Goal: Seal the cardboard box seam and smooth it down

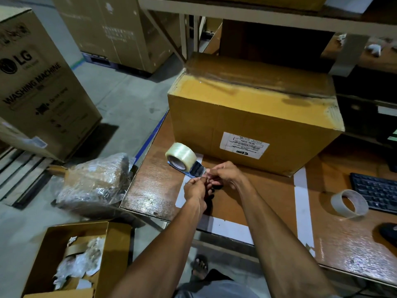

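Observation:
A large brown cardboard box (pixel 253 117) stands on the wooden table (pixel 154 186), its top seam covered with glossy tape and a white label on its front side. In front of its left corner lies a blue tape dispenser (pixel 182 159) loaded with a clear tape roll. My left hand (pixel 194 189) and my right hand (pixel 224 175) meet just right of the dispenser. Both pinch the loose end of the clear tape between their fingertips. The hands are a little in front of the box and do not touch it.
A nearly used-up tape roll (pixel 349 203), a black keyboard (pixel 376 190) and a mouse (pixel 388 232) lie at the table's right. On the floor to the left sit a plastic-wrapped bundle (pixel 94 179), an open carton of scraps (pixel 73 259) and a washing machine carton (pixel 36 87). A shelf frame rises behind the box.

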The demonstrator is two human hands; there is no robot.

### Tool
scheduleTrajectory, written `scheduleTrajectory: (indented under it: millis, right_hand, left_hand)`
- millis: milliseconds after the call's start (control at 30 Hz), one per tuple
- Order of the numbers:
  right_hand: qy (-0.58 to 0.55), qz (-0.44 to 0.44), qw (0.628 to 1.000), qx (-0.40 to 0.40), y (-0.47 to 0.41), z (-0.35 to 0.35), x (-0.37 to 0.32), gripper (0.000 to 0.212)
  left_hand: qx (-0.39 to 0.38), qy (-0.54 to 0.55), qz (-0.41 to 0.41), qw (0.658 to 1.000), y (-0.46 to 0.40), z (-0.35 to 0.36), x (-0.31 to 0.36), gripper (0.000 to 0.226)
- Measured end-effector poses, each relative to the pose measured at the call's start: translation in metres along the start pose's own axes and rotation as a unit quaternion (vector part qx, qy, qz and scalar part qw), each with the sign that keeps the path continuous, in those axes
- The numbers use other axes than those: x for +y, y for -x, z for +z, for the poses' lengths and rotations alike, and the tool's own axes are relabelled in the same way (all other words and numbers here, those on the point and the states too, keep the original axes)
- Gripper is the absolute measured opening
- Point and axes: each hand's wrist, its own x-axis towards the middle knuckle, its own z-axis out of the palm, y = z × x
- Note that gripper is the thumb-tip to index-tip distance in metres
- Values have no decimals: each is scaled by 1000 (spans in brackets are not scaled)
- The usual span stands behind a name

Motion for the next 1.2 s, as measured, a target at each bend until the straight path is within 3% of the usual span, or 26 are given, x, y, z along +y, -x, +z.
scheduleTrajectory:
  millis: [100, 200, 367, 533, 633, 733, 867, 967, 1033, 1100, 1200]
  right_hand:
    - [4, -8, 999, 52, -1, 7, 2, 8]
    - [22, -24, 993, 110, -1, 14, 3, 19]
    - [27, -33, 986, 161, -3, 21, -1, 21]
    - [-47, 4, 989, 142, 0, 26, -5, 13]
    - [-52, 3, 988, 146, 0, 40, -4, 16]
    - [-40, 4, 982, 184, -6, 48, -6, 24]
    - [58, -20, 976, 209, -14, 52, -15, 28]
    - [76, -42, 975, 205, -15, 54, -21, 24]
    - [61, -38, 973, 217, -16, 52, -22, 33]
    - [44, -26, 971, 235, -16, 50, -20, 39]
    - [18, -14, 960, 279, -21, 47, -11, 31]
  left_hand:
    - [-4, -30, -2, 1000, -1, -4, 3, 17]
    - [2, -49, 12, 999, -2, -10, 6, 22]
    - [128, -178, 162, 962, 3, -34, 23, 20]
    - [185, -295, 244, 905, -4, -58, 51, 64]
    - [159, -342, 268, 886, -13, -65, 66, 94]
    - [127, -347, 278, 887, -24, -68, 74, 80]
    - [104, -274, 256, 921, -25, -63, 87, 57]
    - [87, -253, 241, 933, -26, -61, 97, 62]
    - [77, -249, 226, 939, -26, -62, 103, 64]
    - [72, -262, 229, 935, -23, -64, 105, 60]
    - [95, -294, 247, 918, -20, -71, 101, 46]
